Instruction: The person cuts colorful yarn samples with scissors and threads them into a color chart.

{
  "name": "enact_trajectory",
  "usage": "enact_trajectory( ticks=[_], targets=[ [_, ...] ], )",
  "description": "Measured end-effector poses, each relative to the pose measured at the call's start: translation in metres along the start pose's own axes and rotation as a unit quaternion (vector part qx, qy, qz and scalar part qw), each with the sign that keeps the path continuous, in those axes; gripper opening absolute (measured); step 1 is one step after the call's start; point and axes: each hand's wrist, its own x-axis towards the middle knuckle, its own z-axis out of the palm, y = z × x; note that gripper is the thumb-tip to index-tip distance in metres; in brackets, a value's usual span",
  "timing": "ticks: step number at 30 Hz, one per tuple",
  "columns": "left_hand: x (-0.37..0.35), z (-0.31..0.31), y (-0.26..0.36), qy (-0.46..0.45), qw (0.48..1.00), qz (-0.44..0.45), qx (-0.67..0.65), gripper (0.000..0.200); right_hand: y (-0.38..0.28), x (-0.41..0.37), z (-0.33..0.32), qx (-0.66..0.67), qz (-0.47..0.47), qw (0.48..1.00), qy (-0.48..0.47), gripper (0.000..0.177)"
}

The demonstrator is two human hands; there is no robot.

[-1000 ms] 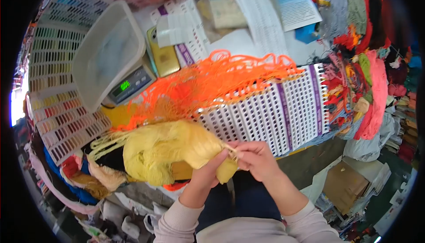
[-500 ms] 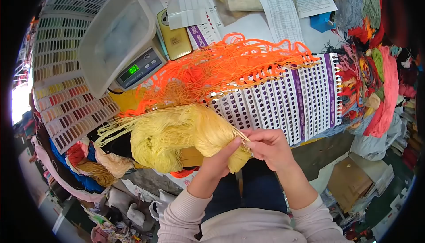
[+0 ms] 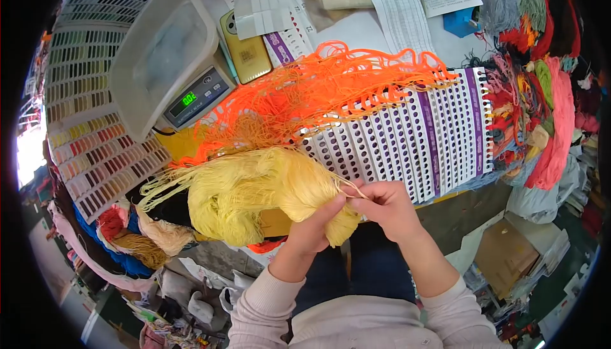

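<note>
A pale yellow skein of thread (image 3: 304, 183) hangs over the near edge of the table. My left hand (image 3: 315, 225) is closed around the skein's right end, thumb on top and fingers hidden beneath the strands. Close beside it, my right hand (image 3: 385, 208) pinches a few strands at the skein's edge between thumb and fingertips. A small loop of thread (image 3: 353, 187) stands up above that pinch. Greener yellow thread (image 3: 223, 206) lies against the skein on its left.
Tangled orange thread (image 3: 318, 97) spreads behind the skein. Punched white cards (image 3: 394, 139) lie to the right. A scale with a plastic tray (image 3: 197, 97), a phone (image 3: 247, 53) and thread colour charts (image 3: 83, 75) are at the left. Coloured skeins (image 3: 560, 126) hang at the far right.
The strands at my right fingertips now form a more visible loop, and my right hand has turned slightly. My left hand keeps its grip on the skein. The camera view has shifted a little.
</note>
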Motion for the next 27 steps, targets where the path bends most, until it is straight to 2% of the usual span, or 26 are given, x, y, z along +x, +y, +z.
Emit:
enact_trajectory(
  ticks=[2, 4, 5, 7, 8, 9, 10, 11, 12, 13, 14, 15, 16, 17, 20, 21, 22, 23, 27],
  targets=[
    [0.0, -0.004, -0.001, -0.024, 1.0, 0.003, 0.009, 0.027, -0.011, -0.003, 0.006, -0.045, -0.042, 0.997, 0.047, 0.005],
    [-0.002, -0.015, 0.001, -0.048, 0.999, -0.016, -0.011, 0.027, -0.005, -0.002, -0.003, 0.022, -0.159, 0.986, 0.047, 0.005],
    [-0.004, -0.025, 0.004, -0.06, 0.995, 0.03, -0.068, 0.025, -0.004, -0.001, -0.01, 0.077, -0.174, 0.981, 0.033, 0.005],
    [-0.017, -0.057, 0.024, -0.074, 0.966, 0.118, -0.216, 0.019, -0.014, -0.002, -0.034, 0.266, -0.096, 0.959, 0.0, 0.006],
    [-0.028, -0.079, 0.04, -0.033, 0.956, 0.158, -0.245, 0.018, -0.02, -0.002, -0.055, 0.343, -0.08, 0.936, -0.002, 0.007],
    [-0.048, -0.114, 0.059, 0.053, 0.949, 0.211, -0.229, 0.018, -0.028, -0.004, -0.086, 0.403, -0.092, 0.91, 0.012, 0.008],
    [-0.07, -0.152, 0.078, 0.175, 0.932, 0.265, -0.177, 0.018, -0.038, -0.007, -0.125, 0.45, -0.118, 0.885, 0.035, 0.009],
    [-0.098, -0.191, 0.098, 0.324, 0.891, 0.306, -0.09, 0.018, -0.052, -0.014, -0.172, 0.481, -0.156, 0.86, 0.072, 0.01],
    [-0.127, -0.224, 0.117, 0.43, 0.842, 0.327, -0.022, 0.019, -0.07, -0.024, -0.222, 0.475, -0.216, 0.843, 0.132, 0.011],
    [-0.156, -0.246, 0.135, 0.444, 0.824, 0.349, -0.05, 0.024, -0.094, -0.039, -0.266, 0.418, -0.282, 0.842, 0.193, 0.013],
    [-0.18, -0.257, 0.151, 0.292, 0.868, 0.376, -0.141, 0.03, -0.119, -0.056, -0.3, 0.218, -0.34, 0.882, 0.242, 0.012],
    [-0.191, -0.259, 0.159, 0.075, 0.914, 0.332, -0.219, 0.036, -0.132, -0.075, -0.336, 0.327, -0.394, 0.857, 0.061, 0.014],
    [-0.181, -0.25, 0.155, -0.079, 0.934, 0.252, -0.24, 0.042, -0.147, -0.064, -0.266, 0.156, -0.391, 0.87, 0.255, 0.012],
    [-0.156, -0.227, 0.141, -0.055, 0.948, 0.223, -0.221, 0.037, -0.13, -0.041, -0.204, -0.056, -0.364, 0.898, 0.242, 0.011],
    [-0.053, -0.142, 0.085, 0.185, 0.976, 0.108, -0.031, 0.023, -0.04, 0.023, -0.101, -0.122, -0.129, 0.963, 0.201, 0.007],
    [-0.023, -0.118, 0.065, 0.232, 0.971, 0.048, 0.031, 0.018, -0.022, 0.043, -0.069, -0.17, -0.119, 0.968, 0.138, 0.007],
    [0.004, -0.102, 0.047, 0.235, 0.969, 0.041, 0.065, 0.016, 0.007, 0.063, -0.053, -0.226, -0.183, 0.95, 0.111, 0.007],
    [0.029, -0.093, 0.03, 0.231, 0.966, 0.062, 0.099, 0.014, 0.015, 0.074, -0.031, -0.269, -0.179, 0.941, 0.099, 0.007],
    [0.084, -0.081, -0.001, 0.222, 0.928, 0.154, 0.257, 0.012, 0.063, 0.102, -0.006, -0.374, -0.277, 0.878, 0.109, 0.012]
  ],
)
